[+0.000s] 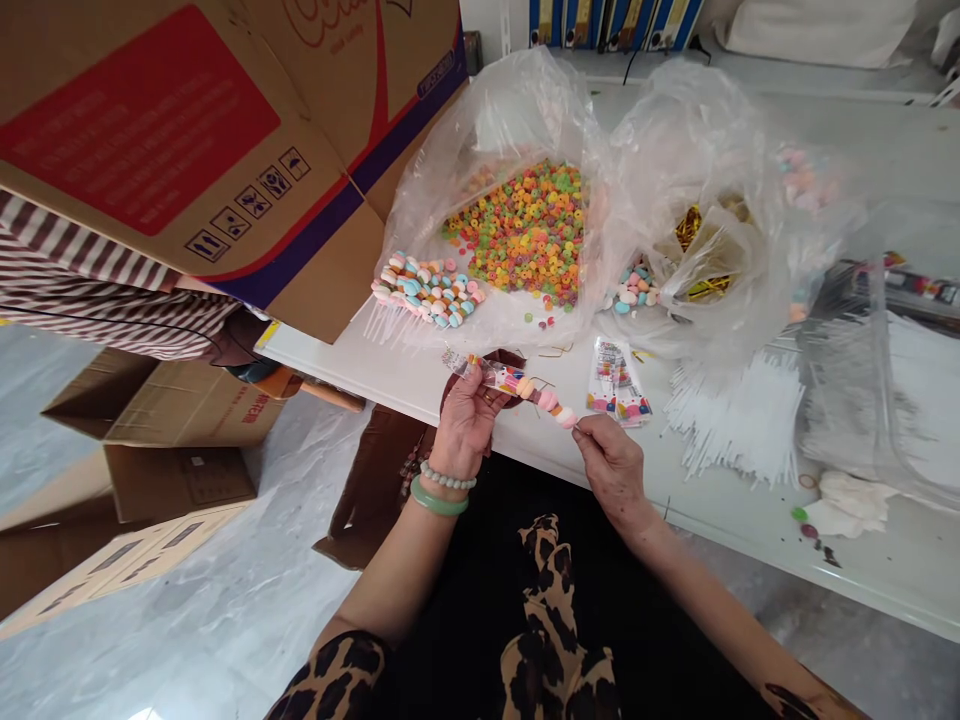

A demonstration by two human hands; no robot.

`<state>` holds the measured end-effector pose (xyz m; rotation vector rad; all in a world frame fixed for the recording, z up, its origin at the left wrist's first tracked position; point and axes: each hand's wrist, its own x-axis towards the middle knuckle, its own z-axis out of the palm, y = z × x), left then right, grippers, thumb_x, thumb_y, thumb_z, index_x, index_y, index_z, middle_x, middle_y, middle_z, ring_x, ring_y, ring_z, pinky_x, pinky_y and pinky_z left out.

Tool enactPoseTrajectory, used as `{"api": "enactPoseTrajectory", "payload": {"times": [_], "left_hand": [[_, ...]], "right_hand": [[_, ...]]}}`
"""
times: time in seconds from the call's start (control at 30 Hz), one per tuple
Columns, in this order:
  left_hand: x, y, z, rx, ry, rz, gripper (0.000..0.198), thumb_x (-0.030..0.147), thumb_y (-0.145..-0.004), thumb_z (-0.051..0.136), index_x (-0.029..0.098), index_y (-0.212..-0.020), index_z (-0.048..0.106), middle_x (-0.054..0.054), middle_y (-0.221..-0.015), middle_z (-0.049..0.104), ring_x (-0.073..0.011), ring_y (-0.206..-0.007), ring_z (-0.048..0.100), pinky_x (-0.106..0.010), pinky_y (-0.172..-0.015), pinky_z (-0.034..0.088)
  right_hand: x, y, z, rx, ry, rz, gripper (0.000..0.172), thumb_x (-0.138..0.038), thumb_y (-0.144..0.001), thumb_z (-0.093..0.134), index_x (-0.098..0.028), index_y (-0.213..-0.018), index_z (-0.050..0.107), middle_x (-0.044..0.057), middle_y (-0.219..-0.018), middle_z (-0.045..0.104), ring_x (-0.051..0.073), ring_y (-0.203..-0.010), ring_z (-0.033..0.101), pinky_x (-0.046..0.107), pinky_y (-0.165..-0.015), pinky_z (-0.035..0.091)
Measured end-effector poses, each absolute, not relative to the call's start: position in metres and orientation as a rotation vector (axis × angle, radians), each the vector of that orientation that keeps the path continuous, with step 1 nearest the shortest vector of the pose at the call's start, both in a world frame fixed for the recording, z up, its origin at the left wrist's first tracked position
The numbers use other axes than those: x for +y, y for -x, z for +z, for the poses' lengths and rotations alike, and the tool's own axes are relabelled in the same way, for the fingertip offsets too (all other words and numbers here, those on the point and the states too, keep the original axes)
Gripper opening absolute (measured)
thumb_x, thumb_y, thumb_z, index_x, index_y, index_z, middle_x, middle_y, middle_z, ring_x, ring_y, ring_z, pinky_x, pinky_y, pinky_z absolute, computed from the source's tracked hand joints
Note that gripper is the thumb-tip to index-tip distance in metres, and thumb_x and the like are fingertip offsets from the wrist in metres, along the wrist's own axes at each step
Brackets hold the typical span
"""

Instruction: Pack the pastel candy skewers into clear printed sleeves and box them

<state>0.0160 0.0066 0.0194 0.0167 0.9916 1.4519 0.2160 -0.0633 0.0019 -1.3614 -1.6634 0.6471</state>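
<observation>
A leopard-print sleeve lay nearest, just below the table.
The left grip was clamped on the candy skewer at its clear bag; the right grip pinched together at the skewer's tip.

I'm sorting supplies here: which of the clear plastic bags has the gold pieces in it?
The bag on the right, with gold pieces showing through it; the bag beside it holds multicoloured candy rings.

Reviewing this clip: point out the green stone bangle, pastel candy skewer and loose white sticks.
Green stone bangle (439,497), head view, front curve.
Pastel candy skewer (536,392), head view, middle candies.
Loose white sticks (731,415), head view, pile's middle.
</observation>
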Motion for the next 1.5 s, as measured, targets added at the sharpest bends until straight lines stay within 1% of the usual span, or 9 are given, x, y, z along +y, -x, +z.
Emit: {"api": "enactPoseTrajectory", "payload": {"times": [0.13,0.27,0.43,0.63,0.9,1.07,1.23,1.37,1.5], "left_hand": [[0.005,-0.018,0.019,1.000,-0.174,1.538,0.019,0.025,-0.070,0.080,0.015,-0.075,0.064,0.001,-0.065,0.065,-0.0120,-0.060,0.062,-0.027,-0.065,0.053],[0.006,-0.019,0.017,0.994,-0.256,1.542,0.024,0.025,-0.066,0.082,0.015,-0.080,0.067,0.000,-0.073,0.068,-0.0120,-0.064,0.063,-0.028,-0.069,0.052],[0.004,-0.018,0.014,1.009,-0.302,1.520,0.024,0.027,-0.066,0.083,0.015,-0.081,0.068,-0.001,-0.070,0.068,-0.0120,-0.064,0.064,-0.028,-0.070,0.052],[-0.003,-0.023,0.009,0.960,-0.455,1.477,0.022,0.029,-0.069,0.080,0.015,-0.081,0.068,-0.001,-0.073,0.068,-0.0122,-0.066,0.063,-0.027,-0.068,0.051],[-0.010,-0.029,0.004,0.955,-0.336,1.381,0.026,0.027,-0.065,0.083,0.016,-0.081,0.064,-0.002,-0.081,0.069,-0.0127,-0.075,0.064,-0.029,-0.074,0.051],[-0.011,-0.031,-0.002,0.956,-0.339,1.322,0.028,0.022,-0.060,0.085,0.015,-0.079,0.065,-0.001,-0.082,0.069,-0.0118,-0.075,0.064,-0.028,-0.078,0.051],[-0.015,-0.041,-0.004,0.989,-0.340,1.260,0.030,0.024,-0.060,0.085,0.014,-0.083,0.068,-0.001,-0.079,0.067,-0.0100,-0.069,0.061,-0.025,-0.071,0.049],[-0.019,-0.047,-0.006,1.058,-0.356,1.250,0.031,0.026,-0.060,0.085,0.014,-0.082,0.068,-0.001,-0.078,0.067,-0.0103,-0.069,0.060,-0.026,-0.071,0.049],[-0.020,-0.050,-0.007,1.117,-0.455,1.329,0.029,0.029,-0.061,0.084,0.014,-0.080,0.067,-0.001,-0.079,0.068,-0.0100,-0.070,0.061,-0.027,-0.076,0.049]], "right_hand": [[-0.064,-0.217,-0.003,-1.776,1.292,0.464,0.017,-0.014,-0.090,0.047,-0.023,-0.087,0.060,0.006,-0.087,0.062,0.018,-0.080,0.057,0.031,-0.074,0.046],[-0.065,-0.214,-0.005,-1.753,1.288,0.490,0.014,-0.017,-0.091,0.048,-0.022,-0.088,0.060,0.006,-0.087,0.062,0.017,-0.080,0.058,0.030,-0.075,0.047],[-0.065,-0.215,0.000,-1.594,1.470,0.873,0.014,-0.028,-0.090,0.051,-0.022,-0.085,0.062,0.000,-0.069,0.060,0.015,-0.064,0.054,0.027,-0.064,0.043],[-0.060,-0.208,0.000,-1.202,1.445,1.450,0.013,-0.033,-0.078,0.059,-0.021,-0.072,0.062,-0.003,-0.055,0.056,0.011,-0.051,0.044,0.025,-0.051,0.033],[-0.055,-0.194,-0.008,-0.820,1.353,1.736,0.018,-0.035,-0.069,0.066,-0.018,-0.072,0.060,-0.003,-0.050,0.056,0.004,-0.039,0.022,0.022,-0.041,0.012],[-0.048,-0.196,-0.010,-0.616,1.278,1.984,0.022,-0.032,-0.065,0.071,-0.018,-0.074,0.057,-0.003,-0.050,0.056,0.002,-0.036,0.021,0.018,-0.037,0.007],[-0.039,-0.194,-0.010,-0.330,1.034,2.385,0.022,-0.023,-0.065,0.071,-0.018,-0.076,0.052,-0.009,-0.052,0.045,0.001,-0.038,0.016,0.015,-0.036,0.009],[-0.038,-0.181,-0.013,-0.537,1.255,2.089,0.016,-0.027,-0.070,0.064,-0.020,-0.076,0.051,-0.007,-0.052,0.049,0.004,-0.037,0.019,0.018,-0.037,0.011],[-0.040,-0.171,-0.018,-1.305,1.568,1.301,0.015,-0.030,-0.084,0.050,-0.020,-0.073,0.056,-0.001,-0.058,0.057,0.011,-0.049,0.043,0.023,-0.049,0.030]]}}
